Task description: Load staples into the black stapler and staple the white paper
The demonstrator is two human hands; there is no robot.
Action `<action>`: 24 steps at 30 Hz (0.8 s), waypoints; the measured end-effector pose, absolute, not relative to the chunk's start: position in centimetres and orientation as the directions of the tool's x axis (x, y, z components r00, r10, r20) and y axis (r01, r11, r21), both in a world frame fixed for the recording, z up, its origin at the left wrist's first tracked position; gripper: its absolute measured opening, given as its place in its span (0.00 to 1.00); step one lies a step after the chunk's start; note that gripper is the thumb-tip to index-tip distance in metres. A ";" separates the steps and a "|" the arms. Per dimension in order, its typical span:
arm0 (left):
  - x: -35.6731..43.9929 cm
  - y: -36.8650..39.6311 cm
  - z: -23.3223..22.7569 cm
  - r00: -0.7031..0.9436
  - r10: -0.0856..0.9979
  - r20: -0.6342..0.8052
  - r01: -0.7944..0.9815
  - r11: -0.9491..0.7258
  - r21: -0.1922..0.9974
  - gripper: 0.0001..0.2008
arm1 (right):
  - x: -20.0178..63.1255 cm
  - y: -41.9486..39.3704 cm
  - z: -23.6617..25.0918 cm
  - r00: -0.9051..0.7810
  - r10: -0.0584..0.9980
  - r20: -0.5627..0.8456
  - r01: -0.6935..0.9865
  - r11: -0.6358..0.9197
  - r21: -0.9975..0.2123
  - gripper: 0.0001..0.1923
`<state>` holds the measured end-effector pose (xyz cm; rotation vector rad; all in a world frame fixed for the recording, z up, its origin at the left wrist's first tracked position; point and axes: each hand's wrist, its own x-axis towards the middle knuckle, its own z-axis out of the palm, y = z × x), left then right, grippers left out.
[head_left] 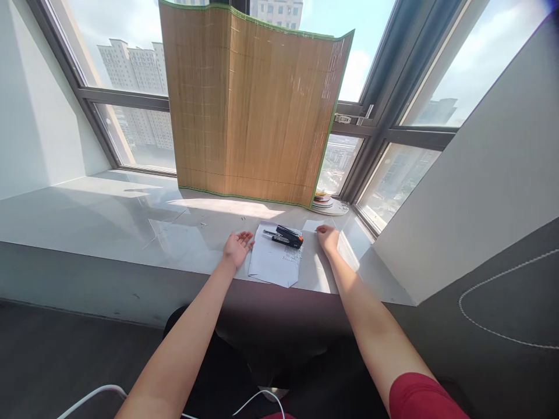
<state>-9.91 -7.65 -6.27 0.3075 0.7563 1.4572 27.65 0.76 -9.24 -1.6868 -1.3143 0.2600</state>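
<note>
The black stapler with the orange tip (pixel 285 236) was seen lying on its side across the upper part of a small stack of white paper sheets (pixel 274 263), untouched by either hand. In the head view, the one view given, the stack was laid near the front edge of the pale grey stone window ledge (pixel 109 215), with its lower corner reaching almost to that edge. No staple could be made out in the paper; it was too small to tell. The work was therefore judged to be at an early or in-between stage: the sheets had been gathered and squared, the tool set down, and any fastening left to be done or not shown.

The left hand (pixel 236 247) was held released, palm up and fingers spread, just beside the left edge of the sheets and not touching them as far as could be seen. The right hand (pixel 327 236) was rested knuckles up on the ledge, just right of the stapler, with its fingertips near a separate small white slip of paper (pixel 312 226); whether anything was pinched could not be told.

A folded bamboo mat with green edging (pixel 253 105) was stood upright against the window at the back edge of the ledge, and a few stacked plates (pixel 327 205) were set in the back right corner.
</note>
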 end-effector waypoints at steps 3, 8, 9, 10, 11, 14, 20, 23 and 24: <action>-9.9 -7.4 -6.5 -0.065 0.962 -0.266 -0.766 0.123 0.631 0.21 | 28.0 0.8 -9.3 0.445 0.823 0.352 0.632 -0.010 -0.775 0.10; -9.9 -7.2 -6.7 -0.057 0.967 -0.249 -0.743 0.126 0.657 0.21 | 28.4 1.1 -9.6 0.490 0.802 0.343 0.604 -0.028 -0.796 0.08; -9.9 -7.2 -6.7 -0.059 0.968 -0.245 -0.738 0.123 0.663 0.21 | 28.4 1.1 -9.6 0.495 0.801 0.336 0.591 -0.027 -0.806 0.08; -9.9 -7.2 -6.7 -0.061 0.968 -0.242 -0.734 0.121 0.669 0.21 | 28.4 1.1 -9.6 0.501 0.802 0.324 0.575 -0.029 -0.818 0.08; -9.9 -7.2 -6.7 -0.065 0.969 -0.240 -0.728 0.119 0.675 0.21 | 28.4 1.1 -9.6 0.504 0.806 0.310 0.556 -0.029 -0.830 0.08; -9.7 -6.9 -6.8 -0.087 0.971 -0.225 -0.672 0.109 0.732 0.19 | 28.5 1.2 -9.6 0.509 0.804 0.307 0.536 -0.017 -0.844 0.08; -10.1 -4.6 -6.8 -0.246 0.964 -0.097 0.000 0.100 0.995 0.07 | 28.4 1.2 -10.0 0.530 0.761 0.374 0.559 0.018 -0.829 0.12; -11.0 -2.5 -6.3 -0.289 0.954 0.076 0.414 0.053 0.909 0.03 | 28.4 1.2 -10.3 0.515 0.746 0.422 0.589 0.050 -0.806 0.15; -11.3 -1.7 -6.2 -0.274 0.952 0.138 0.602 0.057 0.797 0.03 | 28.4 1.1 -10.4 0.506 0.744 0.436 0.599 0.060 -0.799 0.15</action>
